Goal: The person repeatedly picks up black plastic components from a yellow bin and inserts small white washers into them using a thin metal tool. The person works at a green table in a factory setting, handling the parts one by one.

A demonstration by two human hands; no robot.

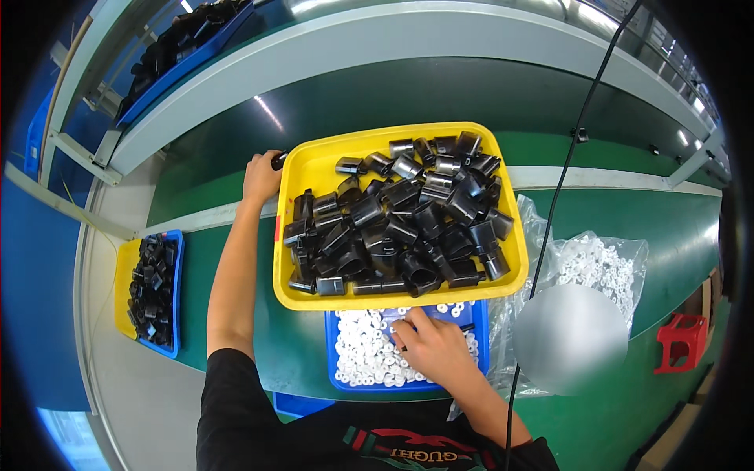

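A yellow tray (pixel 284 271) heaped with short black tubular plastic fittings (pixel 400 225) lies in front of me. Just outside its far left corner, my left hand (pixel 261 180) is closed around a black fitting (pixel 279 160), only partly visible. Below the yellow tray, and partly covered by it, is a blue tray (pixel 330 369) of small white ring-shaped pieces (pixel 365 353). Over those rings my right hand (pixel 436 348) is closed, fingers curled. A small dark bit shows at its fingers, and what it holds is too hidden to name.
A clear bag of white rings (pixel 601 271) lies at right, partly behind a blurred pale disc. More black parts fill a yellow-and-blue bin (pixel 179 294) at left and a blue tray (pixel 184 69) on the upper shelf. A black cable (pixel 559 184) hangs across the view. A red stool (pixel 680 344) stands at far right.
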